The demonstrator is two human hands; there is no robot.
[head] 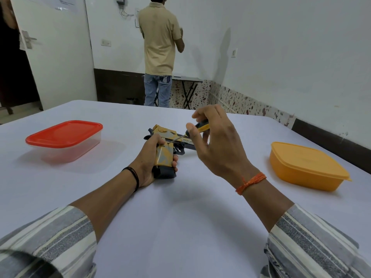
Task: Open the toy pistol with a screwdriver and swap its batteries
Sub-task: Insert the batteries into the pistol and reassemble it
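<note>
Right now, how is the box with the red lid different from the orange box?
The clear plastic box with the red lid sits to the left of the toy pistol; the all-orange plastic box sits to its right. You can see through the red-lidded box's walls, while the orange box's walls are solid. Both are shallow, closed with lids, and rest untouched on the white table.

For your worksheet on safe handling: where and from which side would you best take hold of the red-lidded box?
Probably grip the red-lidded box across its short sides just under the lid's overhanging rim, coming from above: it sits flat on the table, lid on, with nothing close beside it.
</note>
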